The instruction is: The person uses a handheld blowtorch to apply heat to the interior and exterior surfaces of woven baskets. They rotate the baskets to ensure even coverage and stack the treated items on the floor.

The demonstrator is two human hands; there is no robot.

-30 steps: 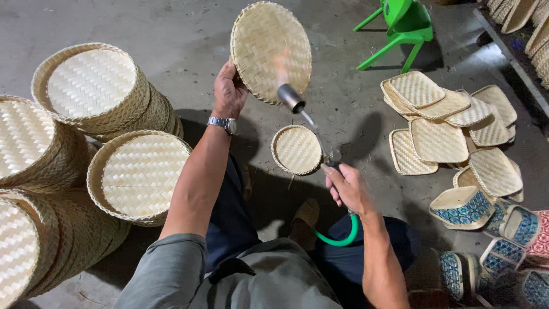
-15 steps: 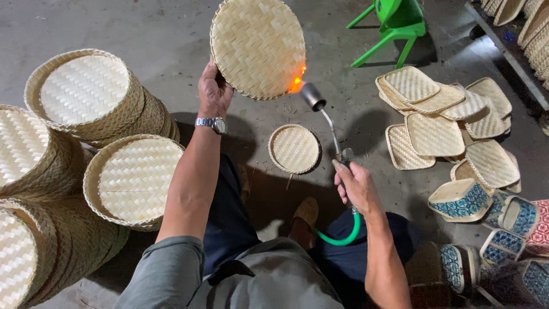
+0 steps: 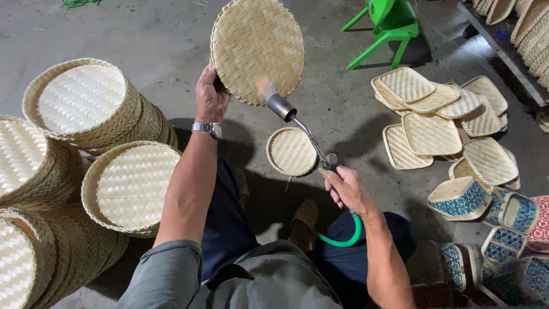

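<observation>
My left hand [image 3: 211,97] grips the lower left rim of a round woven bamboo tray [image 3: 257,48], held up with its underside toward me. My right hand [image 3: 346,189] holds a gas torch [image 3: 300,126] by its handle; a green hose [image 3: 343,237] runs from it. The torch's metal nozzle points up at the tray's lower edge, where a small flame licks the weave. A smaller round woven tray [image 3: 291,151] lies on the floor below the torch. A watch sits on my left wrist.
Stacks of round woven baskets [image 3: 86,109] stand at the left. Flat rectangular woven trays [image 3: 440,114] lie piled at the right, with several patterned blue baskets [image 3: 460,197] nearby. A green plastic chair [image 3: 389,26] stands at the top. The floor is grey concrete.
The round tray has been turned and shifted slightly in my left hand. The torch nozzle has moved left along the tray's lower edge, with the flame now paler.
</observation>
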